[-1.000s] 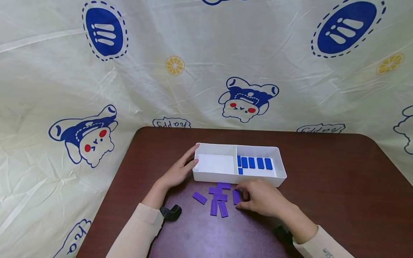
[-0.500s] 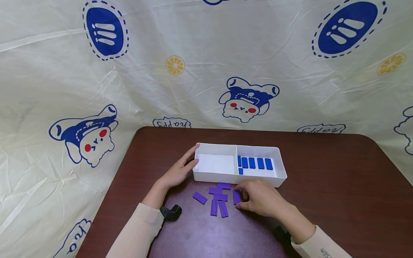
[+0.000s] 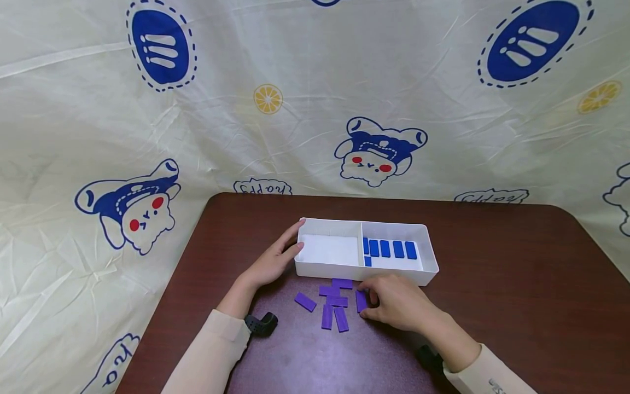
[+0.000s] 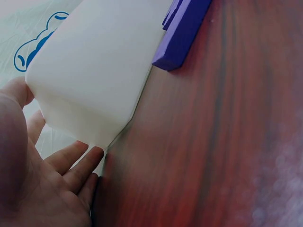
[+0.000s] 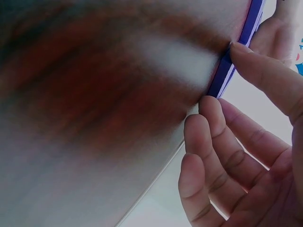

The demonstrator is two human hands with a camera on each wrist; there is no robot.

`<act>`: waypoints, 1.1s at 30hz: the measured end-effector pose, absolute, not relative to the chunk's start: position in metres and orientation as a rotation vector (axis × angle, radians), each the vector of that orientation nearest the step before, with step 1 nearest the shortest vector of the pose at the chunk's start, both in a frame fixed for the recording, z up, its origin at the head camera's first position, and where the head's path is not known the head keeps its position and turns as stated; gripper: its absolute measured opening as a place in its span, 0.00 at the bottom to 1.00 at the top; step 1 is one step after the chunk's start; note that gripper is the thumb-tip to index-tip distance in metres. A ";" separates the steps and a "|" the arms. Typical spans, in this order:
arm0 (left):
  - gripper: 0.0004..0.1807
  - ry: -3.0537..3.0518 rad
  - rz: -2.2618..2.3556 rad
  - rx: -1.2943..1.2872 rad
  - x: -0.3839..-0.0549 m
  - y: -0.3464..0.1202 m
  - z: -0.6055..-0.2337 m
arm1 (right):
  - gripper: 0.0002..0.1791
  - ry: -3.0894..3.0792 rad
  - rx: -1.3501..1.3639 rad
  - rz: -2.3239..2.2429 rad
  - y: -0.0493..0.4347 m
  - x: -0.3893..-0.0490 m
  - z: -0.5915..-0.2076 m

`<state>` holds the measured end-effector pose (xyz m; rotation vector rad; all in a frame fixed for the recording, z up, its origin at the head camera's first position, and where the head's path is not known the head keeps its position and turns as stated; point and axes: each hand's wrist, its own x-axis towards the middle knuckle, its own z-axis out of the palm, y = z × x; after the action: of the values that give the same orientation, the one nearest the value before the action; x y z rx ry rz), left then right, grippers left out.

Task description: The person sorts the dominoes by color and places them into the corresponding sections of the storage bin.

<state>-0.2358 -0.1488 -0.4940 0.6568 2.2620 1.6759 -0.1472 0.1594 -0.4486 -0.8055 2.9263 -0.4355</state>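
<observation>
This is a screened-off table spot; whether in a home, office or lab cannot be told. Beyond the dark wood-grained table (image 3: 517,273) with rounded far corners, a creased pale sheet (image 3: 295,153) fills the far side and left, printed with cartoon animals (image 3: 376,158), yellow fruit slices (image 3: 268,99) and upside-down "happy" lettering (image 3: 262,187).

From the near side of the table (image 3: 517,273), the head view looks forward and down, far enough back for the box (image 3: 327,249), left hand (image 3: 269,265), right hand (image 3: 400,303) and cloth (image 3: 305,137) beyond. The left wrist view, tilted and close, faces the box's end; the right's, also close, shares the right hand and purple block (image 5: 218,82) with the head's.
</observation>
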 end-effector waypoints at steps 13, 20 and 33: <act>0.34 2.276 1.661 0.655 -0.236 -0.148 -0.492 | 0.22 2.942 -0.792 -0.439 0.159 -0.146 -0.447; 0.34 2.270 1.661 0.654 -0.234 -0.147 -0.491 | 0.23 2.954 -0.819 -0.433 0.160 -0.146 -0.447; 0.33 2.262 1.672 0.661 -0.233 -0.146 -0.491 | 0.22 2.935 -0.771 -0.442 0.158 -0.146 -0.437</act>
<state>-0.2335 -0.1464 -0.4911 0.6606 2.2615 1.6725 -0.1458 0.1582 -0.4366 -0.7708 2.9355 -0.4417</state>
